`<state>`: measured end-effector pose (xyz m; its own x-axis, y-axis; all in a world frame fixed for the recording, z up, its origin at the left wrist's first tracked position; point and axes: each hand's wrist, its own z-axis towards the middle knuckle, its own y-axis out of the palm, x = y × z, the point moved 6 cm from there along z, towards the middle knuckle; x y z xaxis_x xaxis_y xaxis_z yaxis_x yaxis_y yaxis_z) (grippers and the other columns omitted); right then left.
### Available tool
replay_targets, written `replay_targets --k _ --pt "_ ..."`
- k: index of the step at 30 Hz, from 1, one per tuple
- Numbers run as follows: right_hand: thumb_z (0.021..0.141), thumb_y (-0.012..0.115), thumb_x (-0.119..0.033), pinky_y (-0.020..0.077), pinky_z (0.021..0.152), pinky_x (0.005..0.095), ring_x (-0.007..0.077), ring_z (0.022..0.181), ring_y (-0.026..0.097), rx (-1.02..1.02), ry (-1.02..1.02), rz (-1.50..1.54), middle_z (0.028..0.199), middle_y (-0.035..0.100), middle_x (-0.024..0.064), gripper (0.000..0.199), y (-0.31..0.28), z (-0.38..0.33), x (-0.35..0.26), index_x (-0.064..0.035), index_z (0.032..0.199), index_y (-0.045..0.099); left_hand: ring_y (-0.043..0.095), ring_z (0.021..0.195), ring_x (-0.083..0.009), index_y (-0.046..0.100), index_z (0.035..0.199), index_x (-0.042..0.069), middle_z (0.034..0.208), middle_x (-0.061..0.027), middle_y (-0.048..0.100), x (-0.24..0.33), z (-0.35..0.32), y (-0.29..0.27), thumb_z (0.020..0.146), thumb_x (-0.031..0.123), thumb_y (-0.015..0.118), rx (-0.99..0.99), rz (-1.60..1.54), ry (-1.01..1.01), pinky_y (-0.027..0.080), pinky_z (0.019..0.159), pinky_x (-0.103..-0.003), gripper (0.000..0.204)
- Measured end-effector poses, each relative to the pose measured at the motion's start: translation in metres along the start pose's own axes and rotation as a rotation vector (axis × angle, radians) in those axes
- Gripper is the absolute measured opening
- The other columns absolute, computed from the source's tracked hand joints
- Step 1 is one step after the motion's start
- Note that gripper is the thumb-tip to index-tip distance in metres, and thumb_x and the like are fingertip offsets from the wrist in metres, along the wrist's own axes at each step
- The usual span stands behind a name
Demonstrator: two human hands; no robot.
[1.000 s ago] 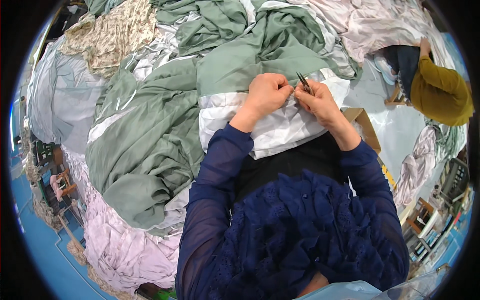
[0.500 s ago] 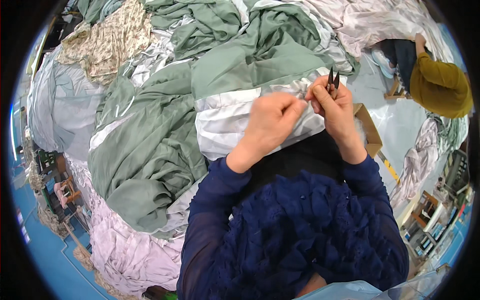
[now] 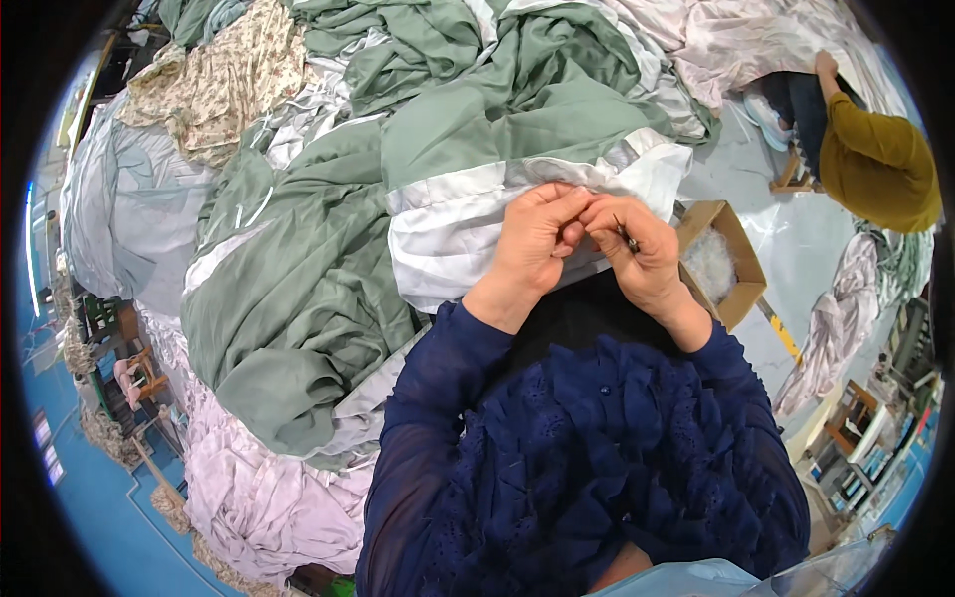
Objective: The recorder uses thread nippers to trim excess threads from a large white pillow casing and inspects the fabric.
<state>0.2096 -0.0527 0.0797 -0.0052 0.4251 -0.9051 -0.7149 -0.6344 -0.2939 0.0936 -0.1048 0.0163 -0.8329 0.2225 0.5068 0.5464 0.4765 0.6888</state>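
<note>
A large green cloth (image 3: 517, 129) with a broad white border (image 3: 448, 234) lies heaped in front of me. Over that border my two hands meet, fingertips touching or nearly so. My left hand (image 3: 532, 244) is closed in a pinch, and whatever is between its fingers is too small to make out. Curled fingers keep a pair of small dark thread snips (image 3: 629, 240) inside my right hand (image 3: 645, 257); only a bit of them shows now, the blades being mostly hidden.
An open cardboard box (image 3: 746, 284) with whitish fluffy scraps stands to the right of my right hand. Farther right, a person in a mustard top (image 3: 880, 164) handles pale pink cloth (image 3: 736, 45). Floral cloth (image 3: 219, 85) and lilac cloth (image 3: 264, 497) lie on the left.
My right hand has come down and left, turning so the snips' blades no longer point up in view. The left hand has moved slightly right to meet it. More of the box shows.
</note>
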Motion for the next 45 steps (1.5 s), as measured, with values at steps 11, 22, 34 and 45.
replay_targets --k 11,22,34,45 --pt "0.104 0.050 -0.038 0.0352 0.056 0.0184 0.0025 0.064 0.043 -0.200 0.581 0.399 0.076 0.052 -0.0048 0.042 -0.009 0.004 0.030 0.0001 0.111 0.066 0.063 0.064 -0.0099 0.061 0.092 0.005 0.077 -0.0029 0.066 0.026 -0.023 -0.006 0.099 0.016 0.061 0.072 0.421 0.151 0.048 0.057 -0.022 0.013" --pt "0.100 0.060 -0.036 0.0233 0.042 0.0154 -0.0010 0.051 0.036 -0.313 0.906 0.562 0.065 0.049 -0.0077 0.035 -0.001 -0.011 0.043 -0.0022 0.100 0.071 0.062 0.080 -0.0106 0.063 0.089 -0.001 0.087 -0.0061 0.070 0.014 -0.031 0.002 0.097 0.005 0.060 0.040 0.368 0.382 0.050 0.077 -0.025 0.011" --pt "0.099 0.061 -0.037 0.0265 0.044 0.0174 0.0011 0.053 0.040 -0.333 0.912 0.511 0.064 0.050 -0.0067 0.035 -0.004 -0.010 0.044 -0.0036 0.096 0.074 0.060 0.080 -0.0087 0.064 0.089 -0.001 0.087 -0.0047 0.069 0.009 -0.029 -0.003 0.096 0.004 0.061 0.048 0.341 0.403 0.048 0.075 -0.024 0.009" --pt "0.099 0.060 -0.034 0.0261 0.045 0.0188 0.0017 0.052 0.039 -0.340 0.845 0.448 0.062 0.050 -0.0063 0.033 -0.003 -0.005 0.048 -0.0039 0.095 0.074 0.059 0.079 -0.0069 0.064 0.090 -0.001 0.087 -0.0036 0.069 0.007 -0.028 -0.004 0.095 0.003 0.061 0.018 0.378 0.399 0.046 0.073 -0.022 0.007"
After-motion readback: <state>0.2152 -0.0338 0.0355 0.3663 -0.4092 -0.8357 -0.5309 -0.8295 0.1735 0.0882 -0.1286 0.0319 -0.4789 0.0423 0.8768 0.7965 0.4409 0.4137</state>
